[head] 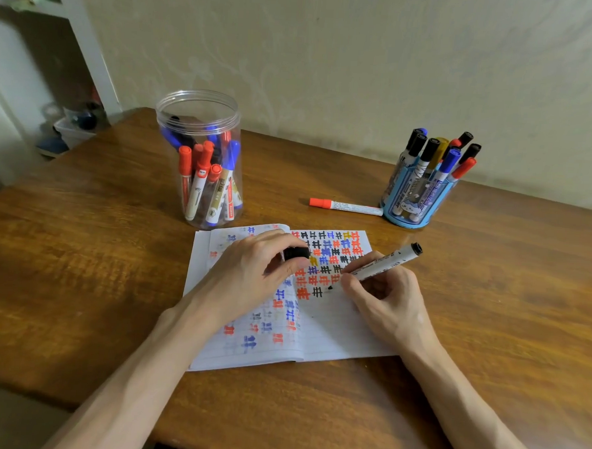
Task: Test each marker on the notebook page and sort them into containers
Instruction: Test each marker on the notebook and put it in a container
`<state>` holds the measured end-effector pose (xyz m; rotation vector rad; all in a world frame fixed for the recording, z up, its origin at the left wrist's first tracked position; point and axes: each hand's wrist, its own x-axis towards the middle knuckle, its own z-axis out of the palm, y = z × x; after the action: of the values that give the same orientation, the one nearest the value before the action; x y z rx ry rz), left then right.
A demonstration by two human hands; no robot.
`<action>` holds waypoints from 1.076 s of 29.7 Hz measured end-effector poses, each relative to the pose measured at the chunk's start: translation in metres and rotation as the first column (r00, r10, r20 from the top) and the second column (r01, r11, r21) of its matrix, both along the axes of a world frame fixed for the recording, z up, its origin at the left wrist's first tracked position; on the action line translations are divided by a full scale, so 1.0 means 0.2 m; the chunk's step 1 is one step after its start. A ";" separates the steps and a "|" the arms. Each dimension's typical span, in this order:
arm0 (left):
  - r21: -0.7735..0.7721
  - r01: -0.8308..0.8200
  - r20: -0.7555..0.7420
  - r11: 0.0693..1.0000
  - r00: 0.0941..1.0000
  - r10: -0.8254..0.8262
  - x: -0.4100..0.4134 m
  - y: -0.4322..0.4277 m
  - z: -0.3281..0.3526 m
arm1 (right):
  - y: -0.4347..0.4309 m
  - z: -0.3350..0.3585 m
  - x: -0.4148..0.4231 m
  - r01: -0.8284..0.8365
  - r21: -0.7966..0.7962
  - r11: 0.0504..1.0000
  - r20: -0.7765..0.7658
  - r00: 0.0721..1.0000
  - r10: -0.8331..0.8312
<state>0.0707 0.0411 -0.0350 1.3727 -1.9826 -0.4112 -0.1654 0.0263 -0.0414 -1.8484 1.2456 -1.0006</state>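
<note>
An open notebook (337,333) lies on the wooden table, its pages covered with red, blue, black and yellow test marks. My right hand (386,301) grips an uncapped black marker (385,263), whose tip touches the right page beside the lowest row of marks. My left hand (251,266) rests on the left page and pinches the marker's black cap (296,253). A clear plastic jar (202,157) at the back left holds several red and blue markers. A blue pen holder (412,199) at the back right holds several capped markers.
A capped red marker (345,206) lies flat on the table between the jar and the blue holder. A wall runs along the table's far edge. A white shelf and floor clutter show at the far left.
</note>
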 end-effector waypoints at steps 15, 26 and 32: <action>-0.023 0.015 -0.006 1.000 1.000 -0.016 0.01 0.00 0.00 | 0.00 0.00 0.00 0.003 0.031 1.000 0.015 1.000 -0.003; -0.025 0.015 -0.026 1.000 1.000 -0.016 0.01 0.00 -0.01 | 0.00 0.01 0.00 0.027 0.046 0.999 0.008 1.000 -0.027; -0.020 0.032 -0.073 0.999 0.997 -0.034 0.01 0.00 -0.01 | 0.01 0.02 0.01 0.007 0.044 0.999 -0.031 1.000 -0.005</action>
<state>0.0731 0.0412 -0.0363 1.2972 -1.9470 -0.4508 -0.1633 0.0286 -0.0371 -1.8333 1.2818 -0.9438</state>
